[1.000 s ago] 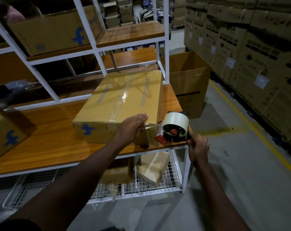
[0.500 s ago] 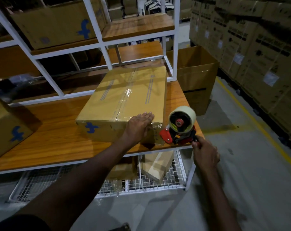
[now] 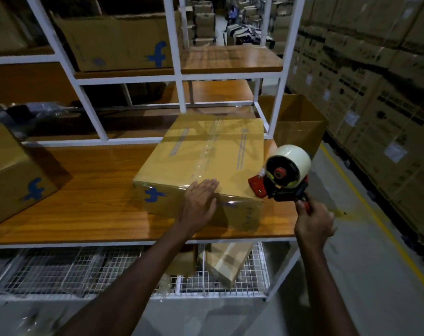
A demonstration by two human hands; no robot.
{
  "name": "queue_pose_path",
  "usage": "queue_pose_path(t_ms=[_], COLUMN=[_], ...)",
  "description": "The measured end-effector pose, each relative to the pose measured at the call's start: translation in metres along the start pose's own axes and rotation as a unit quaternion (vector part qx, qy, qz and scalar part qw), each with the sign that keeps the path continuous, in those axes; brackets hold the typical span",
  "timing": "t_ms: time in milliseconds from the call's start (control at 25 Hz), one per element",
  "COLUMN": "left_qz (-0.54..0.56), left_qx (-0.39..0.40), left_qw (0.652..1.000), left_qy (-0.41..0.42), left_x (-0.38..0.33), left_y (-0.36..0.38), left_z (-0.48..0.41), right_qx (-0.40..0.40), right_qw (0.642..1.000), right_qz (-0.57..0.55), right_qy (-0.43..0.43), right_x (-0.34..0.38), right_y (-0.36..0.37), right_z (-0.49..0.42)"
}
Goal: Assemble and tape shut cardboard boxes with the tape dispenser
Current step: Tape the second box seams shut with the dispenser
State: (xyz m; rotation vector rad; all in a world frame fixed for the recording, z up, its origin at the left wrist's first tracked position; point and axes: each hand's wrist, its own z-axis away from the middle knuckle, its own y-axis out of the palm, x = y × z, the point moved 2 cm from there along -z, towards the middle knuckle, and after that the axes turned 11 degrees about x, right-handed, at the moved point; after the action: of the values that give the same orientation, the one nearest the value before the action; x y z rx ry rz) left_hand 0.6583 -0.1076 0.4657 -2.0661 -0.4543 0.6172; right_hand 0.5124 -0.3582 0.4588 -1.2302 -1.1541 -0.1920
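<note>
Head view: cardboard box at frame centre on table, seam taped. Left hand flat, fingers straight, pressing near edge. Right hand grips tape dispenser handle. Box looks stiff, light, glossy tape slippery; hold edges.

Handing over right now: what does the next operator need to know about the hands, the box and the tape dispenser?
Left hand: flat on the near top edge of the box, over the tape.
Right hand: grips the tape dispenser by its handle, at the box's near right corner.
Done: top seam taped; box sits on the table.
Left: likely smooth the tape end, then next box.
</note>
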Motion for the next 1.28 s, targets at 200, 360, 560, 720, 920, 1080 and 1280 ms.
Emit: queue_pose_path(t_ms=[200, 360, 560, 720, 920, 1080, 1280], left_qz=[0.078, 0.209, 0.316, 0.287, 0.172, 0.144, 0.403], left_qx=[-0.156, -0.222, -0.139, -0.018, 0.051, -0.042, -0.219], left_qw=[0.967, 0.866, 0.847, 0.891, 0.895, 0.897, 0.777], left_qy=[-0.186, -0.395, -0.403, -0.353, -0.409, -0.417, -0.432], left_x=[0.083, 0.139, 0.155, 0.131, 0.105, 0.087, 0.067], left_y=[-0.063, -0.079, -0.029, 0.004, 0.007, 0.005, -0.004], left_z=[0.054, 0.079, 0.080, 0.077, 0.055, 0.058, 0.040], right_qx=[0.017, 0.028, 0.012, -0.003, 0.005, 0.010, 0.018], right_qw=[0.997, 0.993, 0.992, 0.993, 0.993, 0.993, 0.991], right_qz=[-0.022, -0.024, -0.034, -0.039, -0.047, -0.050, -0.064], right_qy=[-0.068, -0.115, -0.119, -0.115, -0.106, -0.109, -0.115], right_x=[0.092, 0.148, 0.183, 0.174, 0.168, 0.166, 0.165], right_y=[0.040, 0.074, 0.107, 0.116, 0.109, 0.095, 0.082], right_z=[0.008, 0.016, 0.020, 0.014, 0.006, -0.012, -0.028])
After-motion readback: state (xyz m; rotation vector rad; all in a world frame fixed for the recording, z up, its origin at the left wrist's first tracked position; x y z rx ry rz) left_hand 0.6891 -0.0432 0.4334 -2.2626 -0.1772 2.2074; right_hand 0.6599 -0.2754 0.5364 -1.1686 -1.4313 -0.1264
